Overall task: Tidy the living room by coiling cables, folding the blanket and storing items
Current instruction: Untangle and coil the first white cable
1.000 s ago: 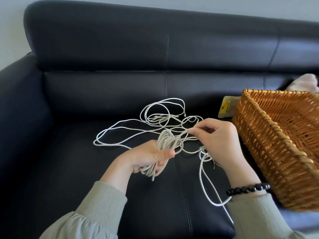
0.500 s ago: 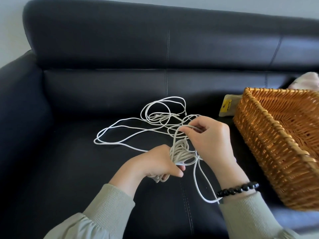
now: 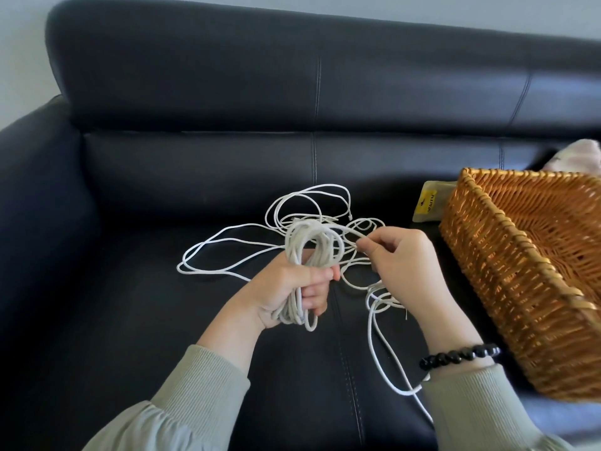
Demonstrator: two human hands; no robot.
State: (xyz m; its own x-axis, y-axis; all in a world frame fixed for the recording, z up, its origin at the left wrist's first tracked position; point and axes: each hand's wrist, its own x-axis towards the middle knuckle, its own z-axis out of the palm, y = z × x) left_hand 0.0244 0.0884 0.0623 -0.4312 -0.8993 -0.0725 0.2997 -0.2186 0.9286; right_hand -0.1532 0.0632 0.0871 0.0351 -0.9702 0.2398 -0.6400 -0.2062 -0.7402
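A long white cable (image 3: pixel 227 237) lies in loose loops on the black sofa seat (image 3: pixel 130 320). My left hand (image 3: pixel 289 288) grips a bundle of coiled turns (image 3: pixel 309 245) of that cable, held upright, the loops sticking out above and below the fist. My right hand (image 3: pixel 400 258), with a black bead bracelet on the wrist, pinches a strand of the same cable just right of the coil. More cable trails down past my right wrist toward the sofa's front edge.
A woven wicker basket (image 3: pixel 507 288) sits on the seat at the right, close to my right arm. Behind it lie a yellow-labelled packet (image 3: pixel 429 203) and a pale pink fabric item (image 3: pixel 582 157). The sofa backrest rises behind the loops.
My left hand has turned the coil upright and lifted it. My right hand has brought a strand over the top of the coil and out to its right side.
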